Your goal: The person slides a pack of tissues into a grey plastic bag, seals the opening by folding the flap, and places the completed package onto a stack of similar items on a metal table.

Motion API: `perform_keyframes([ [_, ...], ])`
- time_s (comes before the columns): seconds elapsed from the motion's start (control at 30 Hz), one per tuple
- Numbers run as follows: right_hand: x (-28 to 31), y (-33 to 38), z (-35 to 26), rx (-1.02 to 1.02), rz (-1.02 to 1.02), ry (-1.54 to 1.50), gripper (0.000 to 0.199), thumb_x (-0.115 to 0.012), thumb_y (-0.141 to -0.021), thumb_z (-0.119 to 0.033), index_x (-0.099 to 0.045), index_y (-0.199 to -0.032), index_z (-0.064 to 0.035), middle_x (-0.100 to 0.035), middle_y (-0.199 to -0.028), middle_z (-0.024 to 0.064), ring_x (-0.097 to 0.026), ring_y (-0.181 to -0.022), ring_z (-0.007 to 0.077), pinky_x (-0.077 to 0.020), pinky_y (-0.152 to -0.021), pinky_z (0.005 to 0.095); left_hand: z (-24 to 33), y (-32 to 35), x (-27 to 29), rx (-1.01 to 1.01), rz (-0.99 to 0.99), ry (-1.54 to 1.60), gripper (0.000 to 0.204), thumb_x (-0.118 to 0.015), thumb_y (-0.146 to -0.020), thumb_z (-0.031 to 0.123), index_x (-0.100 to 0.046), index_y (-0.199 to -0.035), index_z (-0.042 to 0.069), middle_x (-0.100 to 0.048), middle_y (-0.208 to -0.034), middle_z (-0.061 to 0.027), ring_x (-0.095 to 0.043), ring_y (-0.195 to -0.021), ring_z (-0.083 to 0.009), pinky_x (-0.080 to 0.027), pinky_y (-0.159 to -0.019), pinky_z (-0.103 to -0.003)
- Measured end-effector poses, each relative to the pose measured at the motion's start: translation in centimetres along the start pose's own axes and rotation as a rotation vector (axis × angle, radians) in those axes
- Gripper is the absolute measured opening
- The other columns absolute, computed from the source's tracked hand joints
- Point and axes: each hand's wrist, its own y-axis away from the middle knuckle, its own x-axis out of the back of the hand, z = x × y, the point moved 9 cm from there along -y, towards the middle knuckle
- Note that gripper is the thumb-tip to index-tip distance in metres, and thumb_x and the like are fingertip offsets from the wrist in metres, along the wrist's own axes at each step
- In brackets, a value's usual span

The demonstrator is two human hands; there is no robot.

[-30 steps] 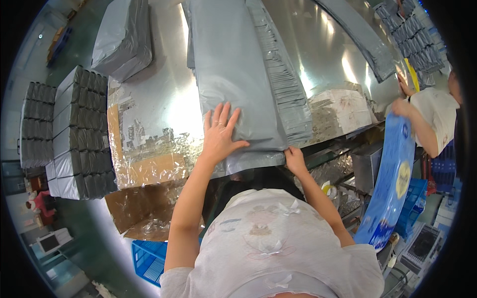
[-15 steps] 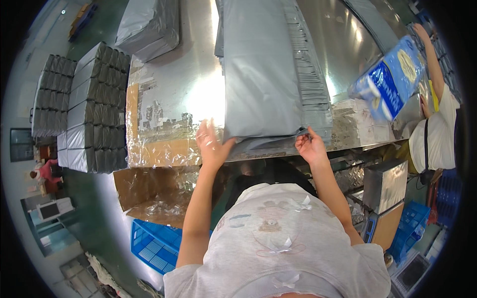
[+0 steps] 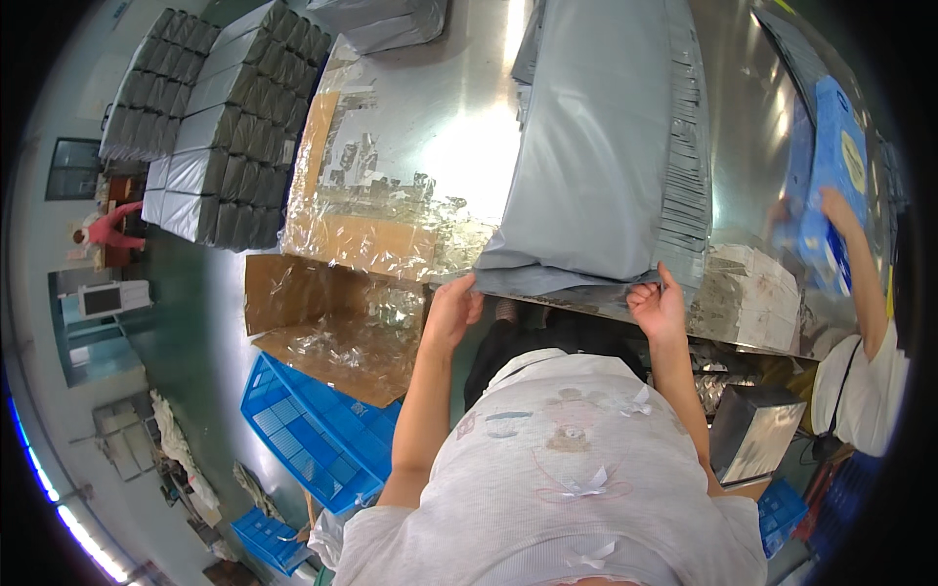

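Note:
A long grey plastic bag (image 3: 596, 146) lies on top of a stack of grey bags (image 3: 687, 166) on the metal table (image 3: 449, 146). Its near end hangs slightly over the table's front edge. My left hand (image 3: 455, 311) is closed, pinching the near left corner of the bag between thumb and fingers. At the near right corner, my right hand (image 3: 659, 305) pinches the same end with its fingers curled. The near edge stretches between both hands. Layered edges of the stack show along the bag's right side.
Left of the table stand bundled grey packs (image 3: 220, 146); another grey pack (image 3: 386, 20) lies at its far left. A cardboard box (image 3: 332, 313) and blue crate (image 3: 313, 430) sit below the front edge. At right, a co-worker's hand (image 3: 840, 210) holds a blue package (image 3: 840, 146).
My left hand went from open beside the bag to pinching its near left corner. The bag's near edge is now drawn toward me. The co-worker's blue package moved and became more upright.

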Motion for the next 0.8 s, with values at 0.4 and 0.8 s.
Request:
perform_keyframes([
  [0.4,-0.5,-1.6,-0.9,-0.137,0.120,0.136,0.022,-0.047,-0.087,-0.026,-0.041,-0.070,-0.0141,-0.028,-0.052,-0.0031,-0.026,-0.043,0.0120,-0.0219,-0.041,0.0250,6.6,-7.1,-6.6,-0.248,0.004,0.144,0.015,-0.056,-0.082,0.017,-0.051,-0.070,0.009,-0.043,-0.058,0.0033,-0.039,-0.053,-0.0079,-0.031,-0.051,-0.022],
  [0.8,-4.2,-0.3,-3.4,0.027,-0.002,0.619,0.048,-0.046,-0.083,-0.053,-0.043,-0.062,-0.0092,-0.040,-0.052,0.0007,-0.038,-0.044,0.0150,-0.0287,-0.041,0.0274,9.7,-6.6,-9.1,-0.374,-0.038,-0.197,0.010,-0.058,-0.083,0.013,-0.058,-0.086,0.003,-0.055,-0.074,0.0023,-0.047,-0.066,-0.0047,-0.036,-0.060,-0.018],
])
